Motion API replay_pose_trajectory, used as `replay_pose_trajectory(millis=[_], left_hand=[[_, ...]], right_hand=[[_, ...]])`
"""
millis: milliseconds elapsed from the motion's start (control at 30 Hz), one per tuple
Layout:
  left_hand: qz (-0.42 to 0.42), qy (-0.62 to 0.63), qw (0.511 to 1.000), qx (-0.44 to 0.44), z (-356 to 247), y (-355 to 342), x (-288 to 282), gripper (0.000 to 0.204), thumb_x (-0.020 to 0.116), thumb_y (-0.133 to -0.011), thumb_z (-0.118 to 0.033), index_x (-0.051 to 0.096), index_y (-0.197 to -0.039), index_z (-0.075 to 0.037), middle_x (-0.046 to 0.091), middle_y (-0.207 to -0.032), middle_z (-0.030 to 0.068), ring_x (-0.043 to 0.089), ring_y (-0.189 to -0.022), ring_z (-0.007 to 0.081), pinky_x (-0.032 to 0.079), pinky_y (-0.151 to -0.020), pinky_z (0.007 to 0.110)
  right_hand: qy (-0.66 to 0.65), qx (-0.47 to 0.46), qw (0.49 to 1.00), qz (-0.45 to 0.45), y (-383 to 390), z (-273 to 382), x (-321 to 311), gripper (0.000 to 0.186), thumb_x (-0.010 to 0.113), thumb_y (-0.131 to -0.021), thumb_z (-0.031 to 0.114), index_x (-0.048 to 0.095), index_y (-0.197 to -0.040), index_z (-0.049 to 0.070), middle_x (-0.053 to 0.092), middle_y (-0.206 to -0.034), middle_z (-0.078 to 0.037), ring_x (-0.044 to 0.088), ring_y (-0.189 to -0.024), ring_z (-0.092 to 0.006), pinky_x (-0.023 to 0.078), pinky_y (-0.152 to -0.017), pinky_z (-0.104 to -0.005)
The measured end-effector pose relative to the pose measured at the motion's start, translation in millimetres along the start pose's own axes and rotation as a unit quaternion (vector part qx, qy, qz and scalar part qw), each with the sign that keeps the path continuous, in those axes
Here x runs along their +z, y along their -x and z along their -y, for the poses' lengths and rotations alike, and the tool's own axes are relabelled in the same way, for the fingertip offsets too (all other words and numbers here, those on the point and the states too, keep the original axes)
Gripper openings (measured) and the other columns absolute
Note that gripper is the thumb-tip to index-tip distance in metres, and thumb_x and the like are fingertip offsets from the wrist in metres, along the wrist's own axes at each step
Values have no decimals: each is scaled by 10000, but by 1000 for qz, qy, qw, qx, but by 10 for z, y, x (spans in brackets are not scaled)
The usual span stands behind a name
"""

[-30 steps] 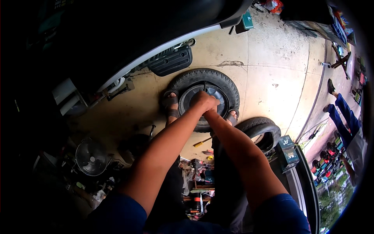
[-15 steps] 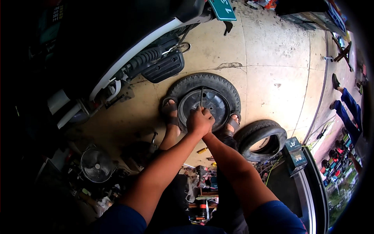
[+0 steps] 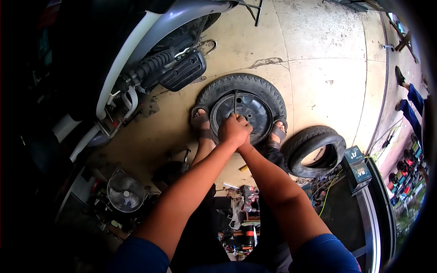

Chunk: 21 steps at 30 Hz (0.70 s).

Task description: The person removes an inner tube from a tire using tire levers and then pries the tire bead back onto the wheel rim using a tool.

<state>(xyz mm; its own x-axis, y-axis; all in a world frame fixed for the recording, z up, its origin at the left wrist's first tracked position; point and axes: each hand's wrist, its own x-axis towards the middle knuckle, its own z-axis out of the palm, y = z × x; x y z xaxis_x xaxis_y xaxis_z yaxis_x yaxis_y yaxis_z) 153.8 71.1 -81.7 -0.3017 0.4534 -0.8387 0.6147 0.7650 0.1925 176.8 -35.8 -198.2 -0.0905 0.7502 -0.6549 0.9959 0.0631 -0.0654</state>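
Observation:
A wheel lies flat on the floor, its black tyre [image 3: 241,81] around a dark metal rim [image 3: 257,118], between my two sandalled feet. A thin metal bar [image 3: 235,102] runs from the upper inner edge of the tyre to my hands. My left hand [image 3: 232,132] is closed on the bar, over my right hand [image 3: 245,129], which is closed on it too and partly hidden. A yellow-handled tool [image 3: 243,168] lies just below the wheel, behind my arms.
A scooter [image 3: 143,68] stands at upper left. A loose tyre [image 3: 314,134] and stacked teal boxes [image 3: 356,168] sit at right. A metal fan [image 3: 125,191] and clutter [image 3: 241,214] lie low. Another person's legs [image 3: 412,113] show at far right.
From one second ago, my hands have moved down the rim toward me, baring more of the bar. The view has shifted, showing more of the scooter's side.

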Motion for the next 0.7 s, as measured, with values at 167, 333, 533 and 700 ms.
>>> replay_pose_trajectory(millis=[167,333,533,700], left_hand=[[117,48,989,-77,-201,-41,-409,518,761,-749,-358,702,-1113,7,742,-1095,271,728,-1036,421,587,-907,471],[-46,0,999,10,140,231,361,754,799,-771,-395,561,-1362,9,666,-1187,284,667,-1100,449,544,-941,504],[-17,-12,999,34,661,242,830,982,818,-795,-425,380,-1518,75,576,-1325,316,610,-1212,463,530,-1006,495],[2,-40,999,17,547,235,757,964,798,-822,-441,378,-1518,76,583,-1314,323,619,-1193,467,536,-986,504]], right_hand=[[-49,40,972,226,3,300,-957,623,563,-964,269,452,-1545,75,531,-1503,-206,565,-1262,-360,393,-1130,-527],[-116,107,964,216,184,-162,-371,586,572,-962,269,466,-1503,68,546,-1460,-205,566,-1250,-358,404,-1090,-527],[-362,69,923,107,532,-404,399,476,604,-959,270,505,-1375,61,586,-1331,-210,611,-1144,-380,454,-992,-509],[-496,56,865,48,476,-433,398,391,630,-956,270,537,-1269,54,621,-1223,-215,648,-1056,-397,495,-910,-495]])
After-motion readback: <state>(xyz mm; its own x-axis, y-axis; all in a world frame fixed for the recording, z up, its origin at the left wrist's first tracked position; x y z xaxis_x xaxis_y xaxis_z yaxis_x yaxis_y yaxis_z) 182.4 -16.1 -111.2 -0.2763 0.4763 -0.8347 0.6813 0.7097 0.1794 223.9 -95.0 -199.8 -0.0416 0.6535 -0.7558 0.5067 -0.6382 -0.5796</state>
